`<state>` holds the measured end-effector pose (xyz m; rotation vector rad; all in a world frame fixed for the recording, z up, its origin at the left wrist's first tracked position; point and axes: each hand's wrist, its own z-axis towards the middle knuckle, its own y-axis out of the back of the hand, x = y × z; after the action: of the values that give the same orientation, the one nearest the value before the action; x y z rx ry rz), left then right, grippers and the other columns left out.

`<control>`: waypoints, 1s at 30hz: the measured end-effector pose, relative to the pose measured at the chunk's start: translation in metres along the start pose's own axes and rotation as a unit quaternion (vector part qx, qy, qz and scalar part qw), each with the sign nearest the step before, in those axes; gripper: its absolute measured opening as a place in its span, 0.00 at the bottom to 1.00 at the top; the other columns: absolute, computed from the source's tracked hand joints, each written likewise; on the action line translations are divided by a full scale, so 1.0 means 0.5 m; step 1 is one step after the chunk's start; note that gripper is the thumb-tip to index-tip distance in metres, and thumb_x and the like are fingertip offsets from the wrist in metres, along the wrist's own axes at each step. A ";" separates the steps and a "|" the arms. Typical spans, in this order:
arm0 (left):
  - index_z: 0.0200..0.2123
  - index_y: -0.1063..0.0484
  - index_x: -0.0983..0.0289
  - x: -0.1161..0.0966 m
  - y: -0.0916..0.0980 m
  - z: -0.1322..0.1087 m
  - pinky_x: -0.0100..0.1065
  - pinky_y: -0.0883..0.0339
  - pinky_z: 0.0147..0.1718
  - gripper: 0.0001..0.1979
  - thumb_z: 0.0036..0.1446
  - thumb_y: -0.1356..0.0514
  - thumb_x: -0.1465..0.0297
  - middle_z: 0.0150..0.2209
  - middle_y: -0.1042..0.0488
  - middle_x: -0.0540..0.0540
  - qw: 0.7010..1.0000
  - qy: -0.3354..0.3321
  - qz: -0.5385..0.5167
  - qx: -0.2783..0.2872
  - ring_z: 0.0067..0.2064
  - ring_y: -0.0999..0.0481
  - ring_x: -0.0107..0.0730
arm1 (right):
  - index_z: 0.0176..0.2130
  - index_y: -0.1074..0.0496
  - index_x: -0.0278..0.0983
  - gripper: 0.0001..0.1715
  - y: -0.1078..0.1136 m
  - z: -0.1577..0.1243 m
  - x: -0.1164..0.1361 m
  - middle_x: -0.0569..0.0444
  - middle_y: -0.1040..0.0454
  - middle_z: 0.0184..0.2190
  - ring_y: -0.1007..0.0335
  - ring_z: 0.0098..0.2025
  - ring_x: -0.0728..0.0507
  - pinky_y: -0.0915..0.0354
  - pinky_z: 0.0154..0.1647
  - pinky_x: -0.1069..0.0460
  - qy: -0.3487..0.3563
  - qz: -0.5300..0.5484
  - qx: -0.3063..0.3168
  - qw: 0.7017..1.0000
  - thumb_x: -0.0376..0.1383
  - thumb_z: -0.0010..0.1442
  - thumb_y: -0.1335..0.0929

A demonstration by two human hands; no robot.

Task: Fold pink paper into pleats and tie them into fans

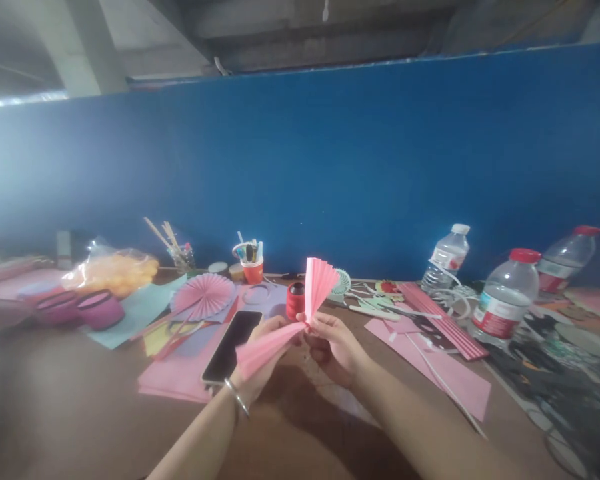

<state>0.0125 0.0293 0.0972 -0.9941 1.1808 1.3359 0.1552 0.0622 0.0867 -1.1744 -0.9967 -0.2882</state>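
A strip of pleated pink paper (pixel 321 283), pinched at its middle, fans out into two wings, one upward and one toward the lower left. My left hand (pixel 263 360), with a silver bangle at the wrist, is closed on it from behind the lower wing, which hides part of the fingers. At the pinched middle, the thumb and fingers of my right hand (pixel 336 343) grip the paper. Just behind the hands stands a red spool of thread (pixel 295 301). Beside my left hand lies a black-screened phone (pixel 234 345).
A pink paper rosette (pixel 203 297) and pink sheets (pixel 173 379) lie left, near purple cups (pixel 100 309). At the back stands a red cup of tools (pixel 253 270). Right are a folded pink strip (pixel 445 321) and plastic bottles (pixel 506 297). A blue wall (pixel 330 167) rises behind.
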 end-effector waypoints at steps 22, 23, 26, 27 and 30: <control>0.30 0.30 0.64 0.017 -0.033 -0.007 0.29 0.37 0.39 0.04 0.50 0.41 0.70 0.30 0.27 0.49 0.974 -0.135 -0.035 -0.176 0.35 0.29 0.29 | 0.30 0.30 0.33 0.16 -0.043 -0.019 -0.035 0.66 0.53 0.13 0.65 0.16 0.56 0.66 0.14 0.58 -0.027 0.090 -0.080 0.992 0.40 0.42 0.28; 0.30 0.30 0.64 0.018 -0.033 -0.006 0.29 0.36 0.37 0.04 0.49 0.41 0.70 0.29 0.28 0.49 0.973 -0.131 -0.035 -0.184 0.34 0.29 0.29 | 0.28 0.31 0.34 0.15 -0.045 -0.021 -0.037 0.66 0.54 0.13 0.65 0.16 0.56 0.67 0.15 0.58 -0.024 0.083 -0.079 0.993 0.41 0.42 0.27; 0.30 0.29 0.65 0.021 -0.032 -0.006 0.28 0.34 0.35 0.06 0.47 0.39 0.70 0.29 0.27 0.50 0.968 -0.131 -0.028 -0.210 0.33 0.28 0.29 | 0.26 0.32 0.34 0.16 -0.048 -0.023 -0.043 0.67 0.54 0.12 0.64 0.15 0.56 0.65 0.14 0.58 -0.015 0.060 -0.085 0.994 0.42 0.42 0.28; 0.30 0.29 0.65 0.023 -0.032 -0.006 0.28 0.34 0.35 0.06 0.46 0.38 0.70 0.29 0.27 0.50 0.968 -0.133 -0.023 -0.214 0.33 0.28 0.29 | 0.26 0.32 0.34 0.16 -0.049 -0.023 -0.044 0.67 0.53 0.12 0.63 0.15 0.56 0.64 0.14 0.58 -0.014 0.058 -0.088 0.994 0.43 0.42 0.28; 0.30 0.29 0.65 0.028 -0.031 -0.005 0.27 0.34 0.35 0.07 0.45 0.38 0.70 0.30 0.27 0.49 0.972 -0.131 -0.013 -0.197 0.33 0.28 0.28 | 0.27 0.32 0.34 0.16 -0.051 -0.022 -0.048 0.66 0.51 0.12 0.60 0.14 0.56 0.61 0.14 0.58 -0.014 0.075 -0.089 0.993 0.42 0.41 0.27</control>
<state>0.0263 0.0286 0.0815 -1.0644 0.7159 1.6618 0.1302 0.0353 0.0841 -1.4108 -0.9149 -0.2454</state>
